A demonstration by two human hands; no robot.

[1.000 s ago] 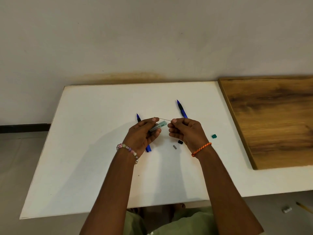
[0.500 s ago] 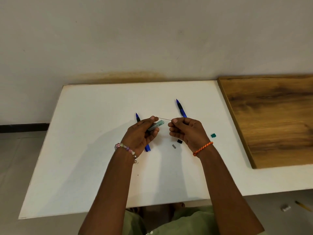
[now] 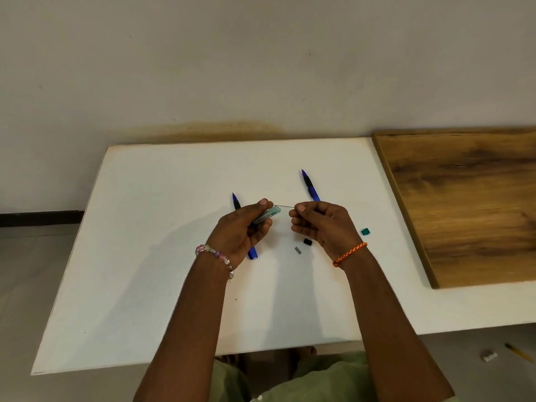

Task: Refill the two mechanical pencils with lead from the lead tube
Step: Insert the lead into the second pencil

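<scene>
A translucent green plastic lead tube (image 3: pixel 267 215) is gripped in the curled fingers of the left hand (image 3: pixel 240 230) above the white surface (image 3: pixel 162 227), its open end tilted up toward the right. A thin grey stick of lead (image 3: pixel 285 207) is pinched between thumb and forefinger of the right hand (image 3: pixel 322 224) and is stretched across to the left thumb tip, just above the tube's mouth. One blue mechanical pencil with a black grip (image 3: pixel 253 253) is lain on the surface beneath the left hand, largely hidden; a second blue mechanical pencil (image 3: pixel 309 188) is lain beyond the right hand. A small black cap (image 3: pixel 307 242), a small grey piece (image 3: pixel 298 250) and a small green cap (image 3: pixel 365 231) are scattered near the right wrist. A brown wooden board (image 3: pixel 470 204) is laid along the surface's right side.
</scene>
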